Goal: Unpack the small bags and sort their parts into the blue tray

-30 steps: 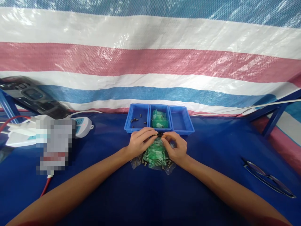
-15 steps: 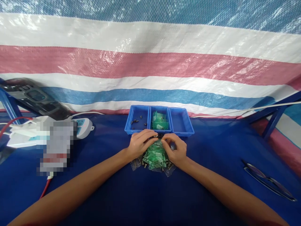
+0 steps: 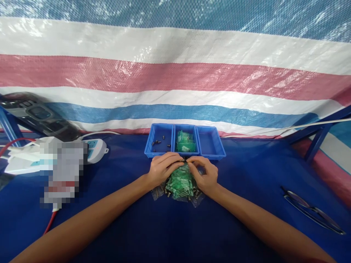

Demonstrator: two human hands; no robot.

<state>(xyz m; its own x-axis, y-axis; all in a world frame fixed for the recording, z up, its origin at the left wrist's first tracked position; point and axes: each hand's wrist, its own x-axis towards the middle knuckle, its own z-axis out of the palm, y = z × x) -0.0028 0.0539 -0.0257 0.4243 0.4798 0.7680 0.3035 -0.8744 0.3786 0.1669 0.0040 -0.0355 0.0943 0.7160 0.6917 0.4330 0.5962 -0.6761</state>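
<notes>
My left hand (image 3: 162, 168) and my right hand (image 3: 204, 174) meet fingertip to fingertip above a heap of small green parts and dark screws in a clear plastic bag (image 3: 179, 184). Both hands are closed in a pinch on a tiny dark piece between them, too small to name. Just beyond the fingers stands a blue tray (image 3: 211, 155) with three compartments. The left compartment holds several dark screws (image 3: 158, 141), the middle one green parts (image 3: 185, 142), the right one shows only its blue floor.
The table has a dark blue cover (image 3: 246, 175). A white power strip (image 3: 94, 149) with cables and a blurred box (image 3: 61, 171) lie at the left, a dark device (image 3: 38, 113) behind them. Glasses (image 3: 311, 210) lie at the right. A striped tarp (image 3: 175, 73) hangs behind.
The view has shifted slightly, so hands and tray sit a little lower in the picture. The hands keep pinching together over the bag, with only small finger movement.
</notes>
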